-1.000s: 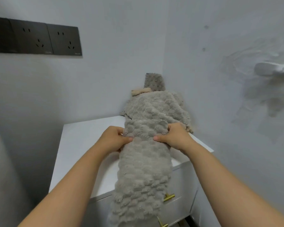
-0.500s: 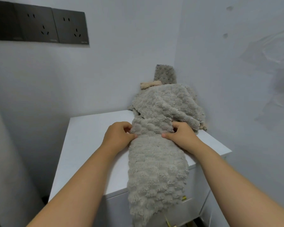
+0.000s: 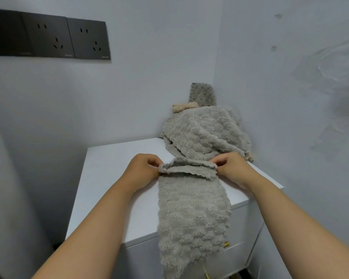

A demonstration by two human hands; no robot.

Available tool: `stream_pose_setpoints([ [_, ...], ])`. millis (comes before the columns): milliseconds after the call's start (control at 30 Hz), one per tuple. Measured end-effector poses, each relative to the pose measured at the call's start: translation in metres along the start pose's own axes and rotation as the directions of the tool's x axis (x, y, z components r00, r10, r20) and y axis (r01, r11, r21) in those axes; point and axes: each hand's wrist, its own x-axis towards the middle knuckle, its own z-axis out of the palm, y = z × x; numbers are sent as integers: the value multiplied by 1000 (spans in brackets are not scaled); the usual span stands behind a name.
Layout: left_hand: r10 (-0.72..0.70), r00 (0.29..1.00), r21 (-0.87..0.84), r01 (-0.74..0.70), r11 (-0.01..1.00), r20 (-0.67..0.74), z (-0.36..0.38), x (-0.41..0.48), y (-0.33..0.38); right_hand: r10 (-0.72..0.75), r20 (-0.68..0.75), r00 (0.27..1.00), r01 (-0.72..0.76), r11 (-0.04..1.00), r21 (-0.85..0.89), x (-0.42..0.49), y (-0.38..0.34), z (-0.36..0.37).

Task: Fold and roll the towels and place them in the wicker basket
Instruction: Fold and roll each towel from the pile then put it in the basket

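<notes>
Lower centre: one grey towel [image 3: 191, 214], folded into a long narrow strip. Its near end hung over the front edge of the desk and covered part of a drawer front. A brass handle [image 3: 226, 244] showed just beside the strip's right edge.

Centre: white desk [image 3: 113, 178], with the strip running up its top towards the corner of the room.

Centre, at the strip's far end: the edge was turned over into a first small roll. The left hand [image 3: 143, 168] pinched the roll's left end between thumb and curled fingers. The right hand [image 3: 230, 168] pinched its right end the same way. The towel lay between the two hands.

Behind the roll, touching it: heap of towels [image 3: 201, 133], grey, unfolded, piled into the corner.

Above the heap: beige cloth [image 3: 184, 107], and a dark grey piece [image 3: 203, 94] standing upright against the wall.

Upper left: dark socket plates [image 3: 48, 36] on the wall.
</notes>
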Motion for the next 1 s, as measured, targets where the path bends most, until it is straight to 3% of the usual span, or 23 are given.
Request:
stream_pose_setpoints([
  [233,-19,998,89,13,996,66,2,-1,5,59,65,996,-66,992,107,4,-1,0],
  [467,-1,968,301,-76,951,249,-2,2,12,66,229,971,20,934,-356,0,-16,-5],
  [700,-31,930,375,-117,920,366,-14,2,15,85,292,952,74,866,-495,1,-21,-5],
  [867,-73,912,430,-119,895,403,-15,2,18,139,368,919,24,914,-404,-6,-21,-12],
  [1000,-74,910,359,-86,929,409,-16,1,21,128,394,910,32,926,-375,-7,-23,-15],
])
